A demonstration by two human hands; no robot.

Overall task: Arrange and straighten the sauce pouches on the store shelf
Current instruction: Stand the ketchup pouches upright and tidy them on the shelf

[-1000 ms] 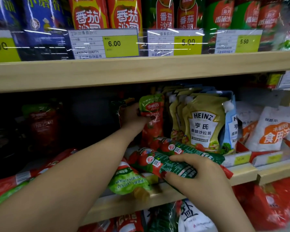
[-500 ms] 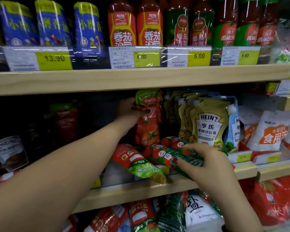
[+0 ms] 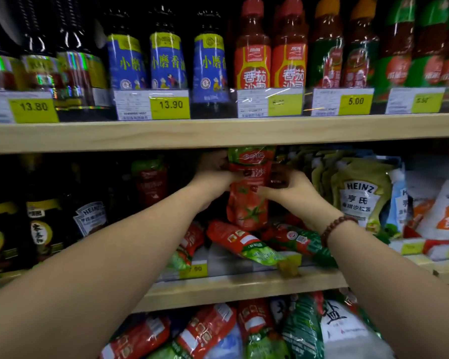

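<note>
On the middle shelf, near its centre, one red tomato sauce pouch stands upright between both hands, its green top just under the upper shelf. The left hand grips the left edge of the pouch near the top, with the thumb on the front and the other fingers hidden behind it. The right hand presses on the right edge, its fingers curled around the pouch; a brown bead bracelet sits on that wrist. Below the upright pouch, three more red and green pouches lie flat: one points toward the near right with its cap at the shelf edge, one lies to the right, partly under the right forearm, and one lies to the left, partly behind the left forearm. To the right stands a row of yellowish Heinz pouches; how many, I cannot tell exactly, because they overlap. Farther right are white bags. On the upper shelf I count three blue-labelled bottles, two red-capped ketchup bottles and two orange-capped bottles. Five yellow price tags are visible there. Dark bottles stand at the left of the middle shelf.
</note>
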